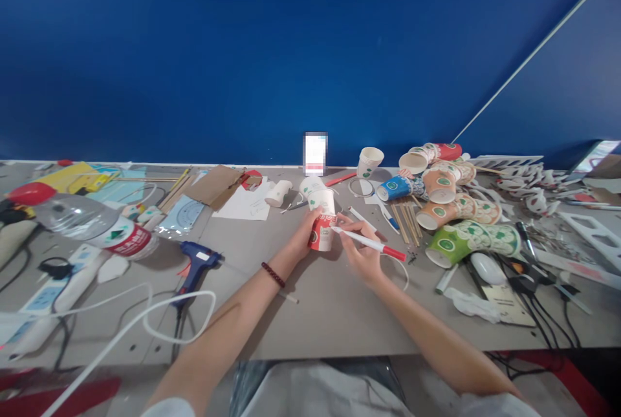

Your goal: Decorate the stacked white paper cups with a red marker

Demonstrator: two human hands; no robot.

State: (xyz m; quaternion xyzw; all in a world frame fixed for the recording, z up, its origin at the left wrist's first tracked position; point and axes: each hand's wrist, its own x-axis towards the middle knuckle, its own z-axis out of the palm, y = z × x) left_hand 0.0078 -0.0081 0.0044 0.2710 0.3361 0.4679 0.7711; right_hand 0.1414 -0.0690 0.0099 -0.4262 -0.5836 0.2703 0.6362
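Note:
Near the middle of the table, my left hand (307, 228) is closed around a paper cup (321, 240), coloured partly red with a white pattern. Behind and above it, touching or joined to it, is a white paper cup (320, 199) with green print. My right hand (361, 250) grips a white marker (363, 240) whose red cap (394, 253) sits on its back end. The marker's tip is at the side of the red cup, apparently touching it. Fingers of the left hand hide part of the cup.
Coloured cups (449, 245) lie piled at the right, beside wooden sticks (407, 223) and a blue-and-white pen (389, 218). A blue glue gun (196, 268), a bottle (104, 223) and a power strip (53, 300) are at the left. A lit phone (315, 153) leans against the blue wall.

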